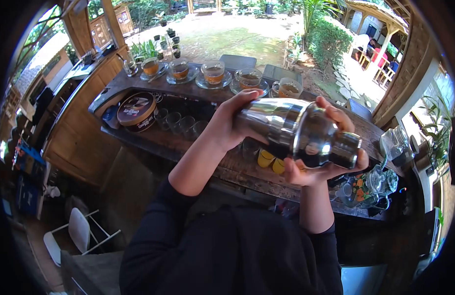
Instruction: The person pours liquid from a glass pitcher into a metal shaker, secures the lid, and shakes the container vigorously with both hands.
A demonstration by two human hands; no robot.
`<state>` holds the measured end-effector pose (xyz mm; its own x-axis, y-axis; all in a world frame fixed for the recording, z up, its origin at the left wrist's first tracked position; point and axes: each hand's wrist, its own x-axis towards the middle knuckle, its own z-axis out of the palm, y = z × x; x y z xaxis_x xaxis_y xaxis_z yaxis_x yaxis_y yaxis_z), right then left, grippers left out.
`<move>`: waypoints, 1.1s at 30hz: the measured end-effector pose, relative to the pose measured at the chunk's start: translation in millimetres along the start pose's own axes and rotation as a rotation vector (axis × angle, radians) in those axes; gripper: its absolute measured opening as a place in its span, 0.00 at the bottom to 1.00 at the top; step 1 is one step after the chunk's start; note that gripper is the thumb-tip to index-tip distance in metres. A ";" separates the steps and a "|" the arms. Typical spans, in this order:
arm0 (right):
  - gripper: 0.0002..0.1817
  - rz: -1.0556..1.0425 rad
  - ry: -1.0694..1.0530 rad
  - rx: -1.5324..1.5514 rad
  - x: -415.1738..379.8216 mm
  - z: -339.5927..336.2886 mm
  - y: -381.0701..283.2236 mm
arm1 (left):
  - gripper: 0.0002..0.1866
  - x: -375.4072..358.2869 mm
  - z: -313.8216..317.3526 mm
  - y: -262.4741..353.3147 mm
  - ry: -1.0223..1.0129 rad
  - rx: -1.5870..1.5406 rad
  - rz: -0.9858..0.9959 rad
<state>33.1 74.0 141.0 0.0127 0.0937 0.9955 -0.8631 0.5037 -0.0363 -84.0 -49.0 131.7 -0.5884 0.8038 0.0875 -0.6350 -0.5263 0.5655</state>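
Observation:
A shiny metal cocktail shaker (pixel 276 118) is held on its side in front of my chest, its narrow capped end to the right. My left hand (pixel 232 118) grips the wide base end at the left, fingers partly hidden behind it. Around the shoulder and cap at the right end, my right hand (pixel 326 167) is wrapped, with fingers above and below. Just behind the shaker, a glass cup (pixel 289 88) of amber drink stands on the counter, and another cup (pixel 249 78) sits on a saucer beside it.
More filled cups (pixel 213 73) on saucers line the wooden counter (pixel 330 101). On the lower shelf are a round tub (pixel 137 111), empty glasses and yellow cups (pixel 265 158). Glass jars (pixel 377 181) stand right. A folding chair (pixel 79 230) is lower left; distant people sit outside.

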 end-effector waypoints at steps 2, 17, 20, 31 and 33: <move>0.56 0.072 0.003 -0.026 8.6 -0.2 -11.4 | 0.17 -0.4 -1.3 0.2 -0.017 0.026 0.029; 0.55 0.013 -0.100 -0.213 18.8 2.1 -39.5 | 0.27 -27.1 26.3 18.7 -0.118 0.246 0.061; 0.52 -0.062 -0.040 -0.235 8.1 3.1 -39.6 | 0.26 -31.6 29.6 20.3 -0.109 0.287 0.109; 0.53 0.158 0.112 -0.346 -3.7 2.5 -54.8 | 0.14 -41.2 39.2 2.5 -0.025 0.290 0.148; 0.52 0.159 0.136 -0.363 -2.1 2.4 -55.9 | 0.12 -40.8 38.4 -5.4 -0.007 0.232 0.152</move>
<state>80.1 43.6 141.2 -0.0191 0.2954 0.9552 -0.6264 0.7411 -0.2417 -37.4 -68.3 156.6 -0.6643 0.7227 0.1910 -0.4071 -0.5641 0.7184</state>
